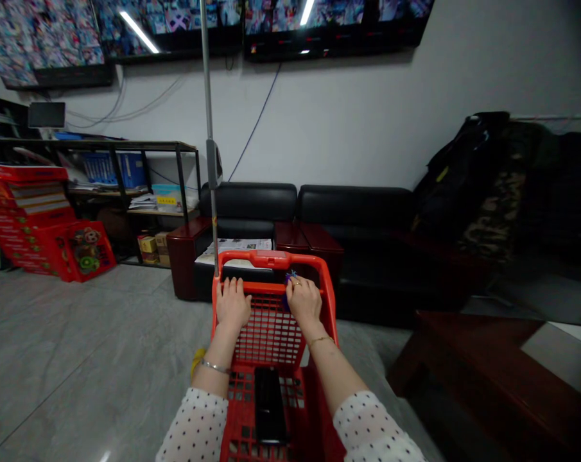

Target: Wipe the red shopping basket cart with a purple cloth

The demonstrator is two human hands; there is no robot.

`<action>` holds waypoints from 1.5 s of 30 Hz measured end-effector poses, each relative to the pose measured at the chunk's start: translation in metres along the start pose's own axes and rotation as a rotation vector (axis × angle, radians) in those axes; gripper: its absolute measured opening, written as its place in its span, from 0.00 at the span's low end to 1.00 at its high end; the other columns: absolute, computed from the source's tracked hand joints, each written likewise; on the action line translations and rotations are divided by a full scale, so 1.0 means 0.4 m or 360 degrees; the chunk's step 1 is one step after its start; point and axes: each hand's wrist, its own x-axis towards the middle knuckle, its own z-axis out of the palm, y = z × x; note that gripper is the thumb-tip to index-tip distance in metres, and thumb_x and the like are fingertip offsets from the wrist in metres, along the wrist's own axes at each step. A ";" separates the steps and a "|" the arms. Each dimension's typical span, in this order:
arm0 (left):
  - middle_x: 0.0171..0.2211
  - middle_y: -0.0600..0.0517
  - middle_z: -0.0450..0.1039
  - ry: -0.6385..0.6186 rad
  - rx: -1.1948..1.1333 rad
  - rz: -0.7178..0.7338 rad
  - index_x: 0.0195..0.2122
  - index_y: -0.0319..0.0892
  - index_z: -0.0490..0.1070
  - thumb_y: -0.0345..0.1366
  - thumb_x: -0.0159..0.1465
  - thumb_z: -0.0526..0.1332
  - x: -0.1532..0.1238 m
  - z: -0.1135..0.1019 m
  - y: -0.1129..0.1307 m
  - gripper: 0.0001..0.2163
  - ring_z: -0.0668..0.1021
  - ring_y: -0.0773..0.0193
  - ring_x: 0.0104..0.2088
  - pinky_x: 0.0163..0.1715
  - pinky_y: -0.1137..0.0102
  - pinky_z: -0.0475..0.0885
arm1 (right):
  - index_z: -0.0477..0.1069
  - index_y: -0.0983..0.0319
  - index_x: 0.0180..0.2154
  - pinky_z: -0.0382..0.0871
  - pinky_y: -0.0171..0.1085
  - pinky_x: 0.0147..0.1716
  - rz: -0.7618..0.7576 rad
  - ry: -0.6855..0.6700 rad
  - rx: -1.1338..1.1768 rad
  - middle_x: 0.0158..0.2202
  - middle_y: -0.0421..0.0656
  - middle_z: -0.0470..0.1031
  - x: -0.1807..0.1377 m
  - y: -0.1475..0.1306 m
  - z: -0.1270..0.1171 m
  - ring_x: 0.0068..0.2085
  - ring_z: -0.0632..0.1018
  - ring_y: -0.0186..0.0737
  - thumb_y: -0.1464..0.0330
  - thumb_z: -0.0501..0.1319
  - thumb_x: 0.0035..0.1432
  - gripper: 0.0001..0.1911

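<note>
A red plastic shopping cart (331, 301) with a grid basket is right in front of me. My left hand (232, 305) rests at the left of its crossbar, fingers hooked over the bar and thumb to the side. Toward the right end of the same bar, my right hand (303, 300) is closed around it. A small purple-blue thing (290, 276) pokes out beside the right fingers; most of it is hidden. Inside the basket, between my forearms, lies a shiny black oblong object (269, 407). A grey metal pole (207, 96) rises from the cart's left corner.
Black sofas (357, 212) with dark red wooden armrests stand against the wall ahead. A shelf (174, 147) and a stack of red boxes (25, 224) are at left. A wooden table (487, 366) is close on the right, with hanging clothes (492, 186) behind. Wall screens (329, 38) hang above.
</note>
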 end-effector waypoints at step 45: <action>0.66 0.41 0.59 -0.0003 -0.0010 0.0026 0.65 0.35 0.57 0.36 0.65 0.51 0.001 0.013 -0.003 0.26 0.58 0.51 0.67 0.67 0.54 0.48 | 0.78 0.59 0.41 0.57 0.39 0.36 -0.0005 -0.0266 -0.0097 0.40 0.45 0.78 0.000 0.012 -0.039 0.40 0.69 0.42 0.65 0.55 0.65 0.13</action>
